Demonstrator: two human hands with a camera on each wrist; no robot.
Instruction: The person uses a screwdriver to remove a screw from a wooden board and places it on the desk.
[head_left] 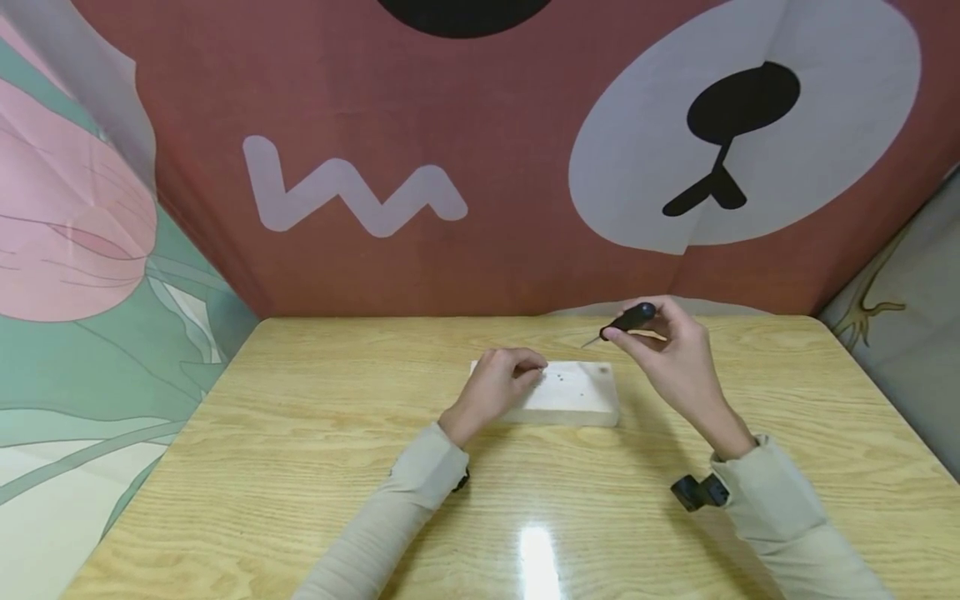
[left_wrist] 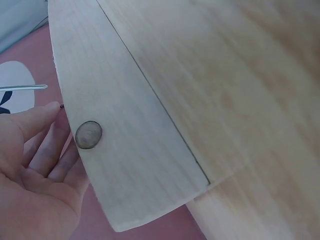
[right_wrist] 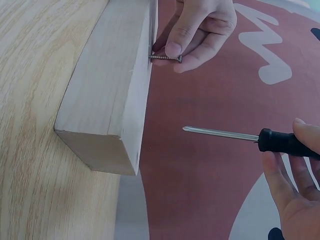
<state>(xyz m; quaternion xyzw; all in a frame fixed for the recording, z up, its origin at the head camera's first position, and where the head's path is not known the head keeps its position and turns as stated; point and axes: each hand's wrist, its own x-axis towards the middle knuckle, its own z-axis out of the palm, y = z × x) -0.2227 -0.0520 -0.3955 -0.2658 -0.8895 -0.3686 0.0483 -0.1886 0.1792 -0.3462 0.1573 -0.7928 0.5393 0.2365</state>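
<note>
A pale wooden block [head_left: 573,398] lies on the table, with several small dark marks on its upper face. My left hand [head_left: 497,382] is over the block's left part. Between its thumb and fingers it pinches a screw [right_wrist: 165,58], which stands upright with its point at the block's top and its head free. My right hand [head_left: 681,358] grips a screwdriver [head_left: 632,319] by its black handle, above and to the right of the block. The metal shaft [right_wrist: 220,133] slants down toward the left, its tip apart from the screw.
The wood-grain table [head_left: 300,467] extends around the block. A printed cloth [head_left: 450,267] hangs at the table's back edge, with more printed cloth at both sides. A round knot [left_wrist: 89,135] shows on the block's side.
</note>
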